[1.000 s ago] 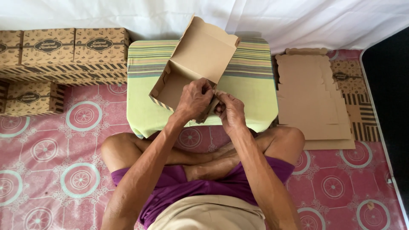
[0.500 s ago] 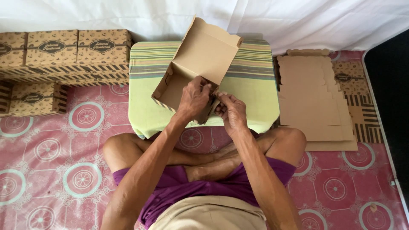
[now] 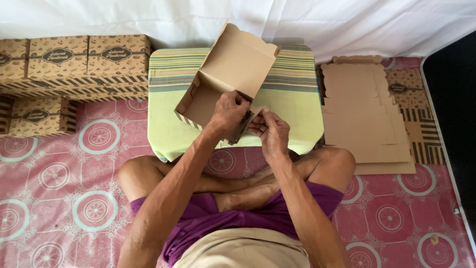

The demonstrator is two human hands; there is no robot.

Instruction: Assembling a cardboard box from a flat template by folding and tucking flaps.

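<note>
Your left hand point(image 3: 229, 111) and right hand point(image 3: 269, 130) both pinch the near corner of a half-folded brown cardboard box point(image 3: 225, 82), lid flap raised, held over a green striped cushion point(image 3: 292, 99). Finished boxes with dark oval labels point(image 3: 74, 64) are stacked at left. A pile of flat cardboard blanks point(image 3: 364, 114) lies at right on the pink patterned floor mat point(image 3: 59, 188). A white curtain point(image 3: 148, 20) hangs behind.
</note>
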